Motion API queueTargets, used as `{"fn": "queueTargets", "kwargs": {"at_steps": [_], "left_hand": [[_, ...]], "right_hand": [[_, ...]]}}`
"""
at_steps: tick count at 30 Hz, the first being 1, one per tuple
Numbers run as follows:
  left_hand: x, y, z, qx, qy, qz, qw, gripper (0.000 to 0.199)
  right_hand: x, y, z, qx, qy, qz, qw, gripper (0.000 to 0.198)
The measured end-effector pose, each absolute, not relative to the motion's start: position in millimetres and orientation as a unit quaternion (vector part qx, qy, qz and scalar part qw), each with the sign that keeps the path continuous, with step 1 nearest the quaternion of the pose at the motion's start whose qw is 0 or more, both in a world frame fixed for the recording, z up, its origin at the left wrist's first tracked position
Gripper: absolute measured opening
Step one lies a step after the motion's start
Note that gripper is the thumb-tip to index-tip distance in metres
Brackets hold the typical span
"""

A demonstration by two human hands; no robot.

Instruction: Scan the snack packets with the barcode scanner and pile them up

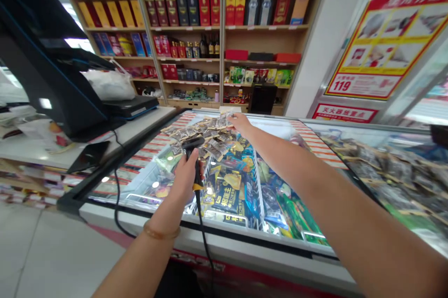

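My left hand (186,172) is wrapped round the handle of a black barcode scanner (193,143), whose head points forward over the freezer's glass top. A cable hangs down from its handle. Farther forward, my right hand (240,123) has its fingers closed on the edge of a small clear packet (224,119) at the back of a pile. That pile of small packets (213,145), dark inside with tan edges, lies spread on the glass. Beneath the glass, bagged frozen goods (227,190) show in white wire baskets.
On the left counter (147,125) stand a black checkout machine (45,64) and a dark tablet-like slab (89,155). A black cable (117,200) runs over the freezer edge. More packets (392,162) lie to the right. Shelves of boxes (192,10) rise behind.
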State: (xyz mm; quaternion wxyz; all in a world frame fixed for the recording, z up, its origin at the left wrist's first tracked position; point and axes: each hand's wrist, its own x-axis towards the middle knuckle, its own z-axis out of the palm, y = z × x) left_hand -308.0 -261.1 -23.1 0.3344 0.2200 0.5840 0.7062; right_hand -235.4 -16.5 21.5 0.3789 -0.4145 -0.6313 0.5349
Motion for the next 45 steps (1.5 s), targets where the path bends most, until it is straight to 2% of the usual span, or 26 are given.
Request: {"fn": "queueTargets", "kwargs": {"at_steps": [3, 6, 8, 15, 22, 26, 29, 32, 33, 35, 38, 45], "left_hand": [[-319, -273, -29, 0.211, 0.599, 0.701, 0.326, 0.052], [-324, -279, -32, 0.204, 0.601, 0.700, 0.329, 0.052], [-323, -279, -33, 0.205, 0.597, 0.702, 0.330, 0.052], [-292, -255, -29, 0.248, 0.574, 0.689, 0.367, 0.050], [-219, -211, -22, 0.292, 0.552, 0.654, 0.427, 0.046], [-175, -183, -17, 0.328, 0.536, 0.626, 0.462, 0.043], [-149, -167, -14, 0.357, 0.517, 0.613, 0.478, 0.043], [-133, -159, -17, 0.355, 0.505, 0.607, 0.500, 0.046], [-131, -158, -20, 0.351, 0.502, 0.605, 0.510, 0.048], [-130, -159, -27, 0.345, 0.503, 0.597, 0.522, 0.052], [-136, -163, -37, 0.358, 0.524, 0.582, 0.509, 0.056], [-145, -165, -49, 0.381, 0.535, 0.572, 0.491, 0.058]], "right_hand": [[-277, -20, 30, -0.418, -0.619, 0.555, 0.366, 0.012], [-294, -22, 30, -0.408, -0.595, 0.585, 0.371, 0.030], [-292, -21, 27, -0.393, -0.592, 0.595, 0.376, 0.036], [-219, -14, 5, -0.353, -0.635, 0.562, 0.396, 0.018], [-56, 11, -47, -0.457, -0.651, 0.431, 0.425, 0.009], [54, 31, -67, -0.551, -0.659, 0.279, 0.429, 0.011], [127, 40, -69, -0.600, -0.658, 0.176, 0.419, 0.011], [181, 44, -65, -0.634, -0.669, 0.102, 0.375, 0.004], [195, 45, -65, -0.644, -0.674, 0.075, 0.353, 0.002], [214, 47, -65, -0.662, -0.677, 0.034, 0.321, 0.013], [228, 53, -71, -0.664, -0.673, -0.012, 0.324, 0.023], [212, 61, -76, -0.633, -0.709, -0.135, 0.278, 0.011]]}}
